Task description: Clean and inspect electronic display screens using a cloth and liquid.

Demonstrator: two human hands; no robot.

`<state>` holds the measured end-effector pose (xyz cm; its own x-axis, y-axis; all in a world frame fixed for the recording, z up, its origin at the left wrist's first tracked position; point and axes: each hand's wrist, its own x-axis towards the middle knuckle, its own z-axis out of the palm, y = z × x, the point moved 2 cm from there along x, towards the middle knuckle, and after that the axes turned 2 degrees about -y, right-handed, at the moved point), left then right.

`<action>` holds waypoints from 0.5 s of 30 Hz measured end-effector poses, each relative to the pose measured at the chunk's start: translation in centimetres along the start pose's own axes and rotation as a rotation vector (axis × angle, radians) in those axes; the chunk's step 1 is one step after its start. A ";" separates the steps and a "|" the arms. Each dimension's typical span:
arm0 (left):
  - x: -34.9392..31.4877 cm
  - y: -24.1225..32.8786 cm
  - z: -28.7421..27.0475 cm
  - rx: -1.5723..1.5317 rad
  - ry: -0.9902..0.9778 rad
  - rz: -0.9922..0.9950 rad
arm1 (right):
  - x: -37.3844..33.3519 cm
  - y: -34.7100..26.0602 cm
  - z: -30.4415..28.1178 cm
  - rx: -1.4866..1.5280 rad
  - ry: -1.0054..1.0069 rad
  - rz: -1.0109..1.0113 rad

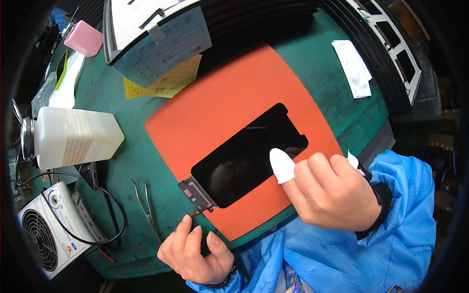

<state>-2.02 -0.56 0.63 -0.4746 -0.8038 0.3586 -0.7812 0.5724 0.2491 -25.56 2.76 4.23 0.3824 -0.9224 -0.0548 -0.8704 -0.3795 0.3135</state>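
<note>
A black phone screen panel (244, 161) lies slanted on an orange mat (229, 97), with a flex circuit board (197, 195) at its lower left end. My right hand (332, 193) is closed, its forefinger covered by a white cloth (282, 166) whose tip meets the panel's right side. Another bit of white sticks out behind the knuckles near the wrist. Below the flex board is my left hand (198, 251), half curled with fingers and thumb apart. Its forefinger tip rests by the board's short tail; whether they touch I cannot tell.
Left of the mat are tweezers (146, 207), a white bottle (78, 136), and a fan unit (46, 234) with a looping black cable. A rack with hanging paper cards (166, 44) stands at the back. Folded white wipes (352, 69) lie right, beside a black tray (386, 63).
</note>
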 end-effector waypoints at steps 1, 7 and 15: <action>0.0 0.0 0.0 0.000 0.002 -0.001 | -0.1 0.1 0.0 -0.005 -0.004 0.001; 0.0 0.1 0.0 -0.002 -0.003 -0.013 | -0.5 0.5 0.1 -0.006 -0.007 0.038; 0.1 0.5 0.1 -0.007 0.042 -0.029 | -1.3 1.1 1.2 -0.023 0.050 0.065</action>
<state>-2.50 -0.37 0.68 -0.4345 -0.8127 0.3882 -0.7913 0.5503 0.2665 -27.41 3.47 3.56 0.3408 -0.9400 0.0138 -0.8869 -0.3166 0.3364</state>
